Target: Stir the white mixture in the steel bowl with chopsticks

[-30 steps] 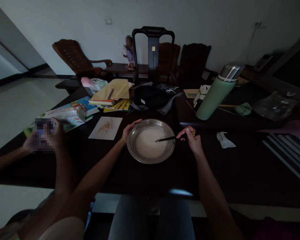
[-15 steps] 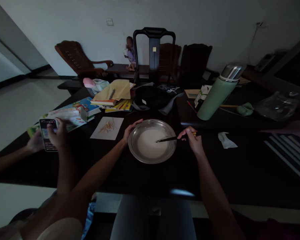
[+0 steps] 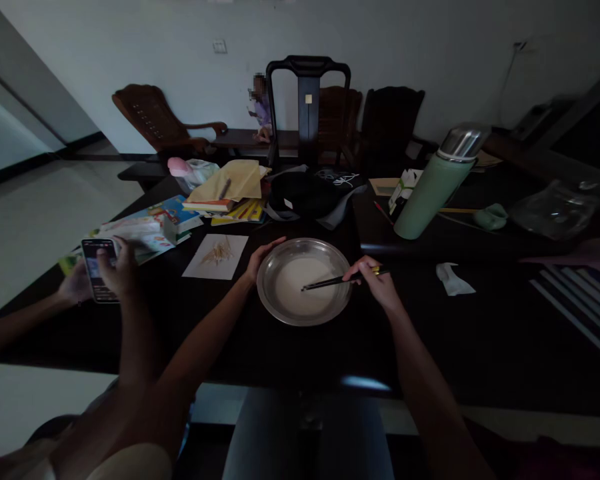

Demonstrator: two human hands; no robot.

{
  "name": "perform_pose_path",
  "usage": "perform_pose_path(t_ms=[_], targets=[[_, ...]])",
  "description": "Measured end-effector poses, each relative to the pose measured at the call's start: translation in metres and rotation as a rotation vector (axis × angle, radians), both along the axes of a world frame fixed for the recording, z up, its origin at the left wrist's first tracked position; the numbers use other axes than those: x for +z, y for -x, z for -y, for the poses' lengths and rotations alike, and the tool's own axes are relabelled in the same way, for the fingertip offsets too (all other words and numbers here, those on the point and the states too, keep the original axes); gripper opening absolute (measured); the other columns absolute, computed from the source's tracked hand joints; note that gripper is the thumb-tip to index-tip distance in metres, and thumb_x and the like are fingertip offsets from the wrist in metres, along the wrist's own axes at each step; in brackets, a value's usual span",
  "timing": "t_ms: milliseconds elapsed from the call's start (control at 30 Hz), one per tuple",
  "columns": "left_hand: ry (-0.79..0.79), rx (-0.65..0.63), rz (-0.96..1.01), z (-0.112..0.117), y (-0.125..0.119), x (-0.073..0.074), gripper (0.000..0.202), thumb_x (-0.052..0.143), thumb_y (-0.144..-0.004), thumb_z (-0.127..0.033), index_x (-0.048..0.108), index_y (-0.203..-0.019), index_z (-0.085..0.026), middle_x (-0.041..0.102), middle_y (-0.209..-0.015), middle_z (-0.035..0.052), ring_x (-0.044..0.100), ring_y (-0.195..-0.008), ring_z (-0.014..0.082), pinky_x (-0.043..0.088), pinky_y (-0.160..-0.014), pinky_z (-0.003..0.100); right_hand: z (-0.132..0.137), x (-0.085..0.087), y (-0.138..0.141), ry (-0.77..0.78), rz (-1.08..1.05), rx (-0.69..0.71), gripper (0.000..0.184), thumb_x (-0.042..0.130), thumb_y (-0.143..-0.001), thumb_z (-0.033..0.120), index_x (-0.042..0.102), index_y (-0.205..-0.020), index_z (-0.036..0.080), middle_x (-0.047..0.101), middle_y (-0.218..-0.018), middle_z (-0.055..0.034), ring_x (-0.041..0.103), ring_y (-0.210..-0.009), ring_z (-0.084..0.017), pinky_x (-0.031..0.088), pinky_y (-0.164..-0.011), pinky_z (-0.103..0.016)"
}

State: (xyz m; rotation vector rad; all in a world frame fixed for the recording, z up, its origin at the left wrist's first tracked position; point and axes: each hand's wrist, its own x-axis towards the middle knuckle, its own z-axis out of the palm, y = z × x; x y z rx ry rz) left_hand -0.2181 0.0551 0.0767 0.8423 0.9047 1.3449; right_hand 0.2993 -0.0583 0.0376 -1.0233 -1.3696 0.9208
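Observation:
A round metal bowl [image 3: 267, 293] holding a white batter sits on the dark table [image 3: 480, 333] in front of me. My right hand [image 3: 373, 283] is closed on a pair of dark chopsticks [image 3: 327, 283], whose tips dip into the batter near the bowl's middle. My left hand [image 3: 259, 259] rests with fingers curved against the bowl's left rim, steadying it. Left of the bowl lies a white sheet of paper [image 3: 203, 265] with a small pile of thin sticks on it.
Another person's hands [image 3: 115, 270] hold a phone [image 3: 96, 270] at the left. Books and papers [image 3: 225, 193] lie behind, with a dark bag [image 3: 300, 193], a green thermos [image 3: 433, 193], a crumpled tissue [image 3: 453, 279] and chairs [image 3: 307, 100] at the far side.
My right hand has shifted left and a little lower, carrying the chopstick tips further left in the batter. The other person's phone has moved slightly.

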Motion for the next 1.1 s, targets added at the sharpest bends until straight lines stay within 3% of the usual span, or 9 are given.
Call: perform_pose_path(t_ms=[133,200,267,367,467,667,800,900,1100], targets=[[0.094,-0.115,-0.074,0.015,-0.027,0.025,0.078,0.008,-0.088,-0.069,0.071,-0.107,-0.026,0.068,-0.067,0.0094,0.058,-0.118,0.0313,0.048,-0.068,0.038,-0.002,-0.002,-0.001,-0.008,0.037,0.011,0.034,0.054,-0.088,0.051,0.063,-0.075,0.022,0.074,-0.079,-0.0026,0.059,-0.062,-0.014,0.045,-0.056,-0.027],[0.12,-0.161,-0.091,0.02,-0.058,0.027,0.073,0.01,-0.093,-0.061,0.069,-0.112,-0.022,0.071,-0.076,0.0114,0.056,-0.12,0.0323,0.047,-0.072,0.042,-0.001,-0.001,-0.005,-0.004,-0.016,-0.066,0.035,0.053,-0.089,0.051,0.061,-0.072,0.022,0.073,-0.073,-0.002,0.06,-0.061,-0.014,0.045,-0.055,-0.027],[0.155,-0.212,-0.115,0.021,-0.106,0.017,0.067,0.015,-0.095,-0.055,0.067,-0.117,-0.019,0.073,-0.087,0.0132,0.054,-0.122,0.034,0.046,-0.079,0.045,0.001,0.001,-0.008,-0.004,-0.056,-0.097,0.037,0.051,-0.09,0.053,0.059,-0.071,0.022,0.072,-0.067,-0.0017,0.061,-0.06,-0.014,0.045,-0.053,-0.027],[0.185,-0.253,-0.141,0.014,-0.189,-0.011,0.041,0.043,-0.092,-0.047,0.066,-0.12,-0.028,0.074,-0.095,0.0028,0.055,-0.121,0.0321,0.049,-0.089,0.044,0.003,0.001,-0.005,-0.013,-0.036,0.003,0.037,0.05,-0.09,0.053,0.06,-0.074,0.022,0.072,-0.068,-0.002,0.062,-0.06,-0.015,0.046,-0.054,-0.027],[0.227,-0.287,-0.141,0.001,-0.238,-0.038,0.035,0.055,-0.087,-0.034,0.069,-0.117,-0.024,0.074,-0.094,0.0021,0.058,-0.116,0.0297,0.05,-0.091,0.038,0.002,-0.001,-0.001,-0.011,0.026,0.113,0.033,0.052,-0.09,0.051,0.063,-0.079,0.022,0.074,-0.076,-0.003,0.066,-0.069,-0.016,0.047,-0.057,-0.027],[0.314,-0.338,-0.127,-0.013,-0.23,-0.059,0.032,0.059,-0.083,-0.028,0.071,-0.11,-0.015,0.074,-0.08,0.0051,0.067,-0.089,0.028,0.052,-0.078,0.034,0.003,0.003,-0.008,-0.029,-0.025,-0.071,0.039,0.048,-0.092,0.052,0.063,-0.072,0.021,0.073,-0.069,-0.0031,0.061,-0.058,-0.015,0.047,-0.055,-0.028],[0.342,-0.336,-0.1,-0.015,-0.225,-0.066,0.03,0.06,-0.083,-0.029,0.072,-0.108,-0.015,0.073,-0.076,0.0037,0.067,-0.076,0.0242,0.05,-0.069,0.03,0.003,0.003,-0.003,0.002,0.016,0.02,0.04,0.05,-0.09,0.054,0.064,-0.072,0.021,0.072,-0.067,-0.0026,0.059,-0.055,-0.014,0.046,-0.052,-0.028],[0.357,-0.314,-0.088,-0.017,-0.227,-0.069,0.028,0.06,-0.084,-0.028,0.073,-0.105,-0.015,0.072,-0.074,0.0035,0.067,-0.072,0.0219,0.049,-0.067,0.028,0.001,0.0,0.001,0.002,0.073,0.081,0.034,0.054,-0.089,0.052,0.066,-0.077,0.022,0.075,-0.077,-0.0029,0.061,-0.063,-0.015,0.046,-0.055,-0.027],[0.317,-0.368,-0.06,-0.018,-0.228,-0.068,0.032,0.06,-0.085,-0.029,0.071,-0.11,-0.013,0.073,-0.079,0.0047,0.068,-0.077,0.0228,0.051,-0.069,0.029,0.001,0.0,-0.011,0.002,-0.047,-0.101,0.039,0.049,-0.091,0.052,0.062,-0.071,0.021,0.07,-0.064,-0.0012,0.059,-0.057,-0.014,0.046,-0.052,-0.026]])
